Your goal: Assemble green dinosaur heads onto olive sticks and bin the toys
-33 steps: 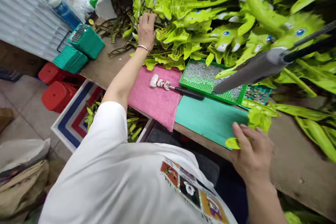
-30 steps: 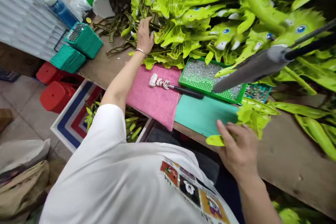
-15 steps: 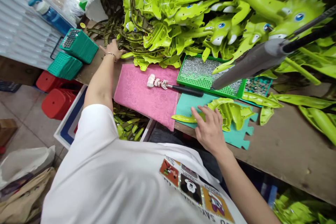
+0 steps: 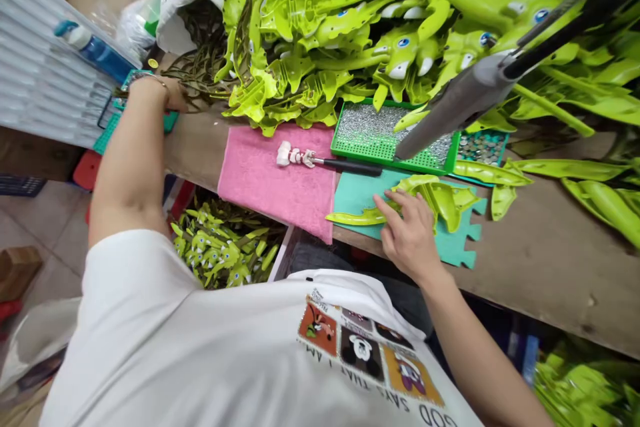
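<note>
From where I stand, with 12 o'clock straight ahead of the worker, the lime shell [image 4: 445,203] lies at about 3 o'clock from the middle of the tabletop [image 4: 540,260], resting on a teal mat [image 4: 457,250], ribbed hollow showing upward and thin end reaching toward 9 o'clock, its tip at the edge of the pink cloth [image 4: 280,180]. The right hand [image 4: 410,230] is laid over it from the 5 o'clock side, fingers [image 4: 389,210] spread and curved over the narrow part, pinching nothing that I can see. Out at 10 o'clock the left hand [image 4: 173,95] is beside the teal baskets [image 4: 171,121], just short of the dark strips [image 4: 200,83]; its fingers turn away from me, so I can't tell whether they grip anything. To my mind the shell wants only a light, even press here, enough to stop it rocking on its ribs, with the whole body backed by the mat and no weight on that overhanging tip. The long reach could tug the shoulder round, so I'd anchor the right palm first, and steer the left arm wide of the black-handled tool [image 4: 345,165] on its way back
</note>
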A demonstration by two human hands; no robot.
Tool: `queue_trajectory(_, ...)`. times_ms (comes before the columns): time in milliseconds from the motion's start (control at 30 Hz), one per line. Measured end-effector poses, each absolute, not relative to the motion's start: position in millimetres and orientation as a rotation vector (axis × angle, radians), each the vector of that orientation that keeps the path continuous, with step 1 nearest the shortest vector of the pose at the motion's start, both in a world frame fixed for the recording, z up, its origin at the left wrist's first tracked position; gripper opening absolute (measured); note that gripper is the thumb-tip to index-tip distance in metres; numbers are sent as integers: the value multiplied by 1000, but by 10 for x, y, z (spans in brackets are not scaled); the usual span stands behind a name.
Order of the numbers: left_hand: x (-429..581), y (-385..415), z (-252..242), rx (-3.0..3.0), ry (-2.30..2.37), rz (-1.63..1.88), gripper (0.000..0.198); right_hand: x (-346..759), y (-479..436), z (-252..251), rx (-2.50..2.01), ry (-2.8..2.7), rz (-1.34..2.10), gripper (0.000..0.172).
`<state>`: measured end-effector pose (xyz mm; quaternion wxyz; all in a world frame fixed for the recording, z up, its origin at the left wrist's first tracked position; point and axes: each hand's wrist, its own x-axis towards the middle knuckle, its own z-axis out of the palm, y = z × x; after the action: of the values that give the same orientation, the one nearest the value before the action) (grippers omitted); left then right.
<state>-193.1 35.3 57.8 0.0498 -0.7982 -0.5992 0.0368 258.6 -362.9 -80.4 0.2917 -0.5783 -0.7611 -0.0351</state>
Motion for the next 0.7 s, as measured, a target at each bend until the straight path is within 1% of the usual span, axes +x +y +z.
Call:
queue_trajectory(67,-1895,134,839,-2096,-2206,684,54,2583,-3620,-811,-1517,-2037,-58,64)
queue_trajectory(100,-1872,5,959,-1987,-2283,827,55,2593,-3624,-814,-1508,-2040,-39,64)
queue_trajectory(167,-1837,-282,1154,-1831,-2354,963,63,2649,-3654,-821,-1503,-2034,-22,64)
queue_trajectory(233,-1843,-594,1263,-1621,-2421,981,71,2754,-3708,-833,-1524,-2003,-18,62)
queue_trajectory(300,-1895,-919,1268,-1484,-2484,825,72,2893,-3773,-852,-1577,-1940,-18,59)
queue_trajectory(367,-1959,-1245,1165,-1564,-2504,472,67,3040,-3831,-883,-1657,-1837,-42,57)
queue_trajectory(433,-1949,-1562,967,-1793,-2321,-52,58,3170,-3871,-929,-1759,-1708,-75,57)
queue_trajectory(467,-1886,-1714,841,-1935,-2174,-294,58,3225,-3884,-956,-1809,-1652,-79,58)
queue_trajectory(533,-1607,-2007,563,-2259,-1830,-567,54,3309,-3893,-1011,-1891,-1586,-38,63)
queue_trajectory(600,-1142,-2281,277,-2573,-1532,-614,50,3361,-3887,-1053,-1937,-1570,27,66)
queue_trajectory(700,-338,-2600,-114,-2961,-1172,-457,53,3377,-3875,-1069,-1956,-1554,52,62)
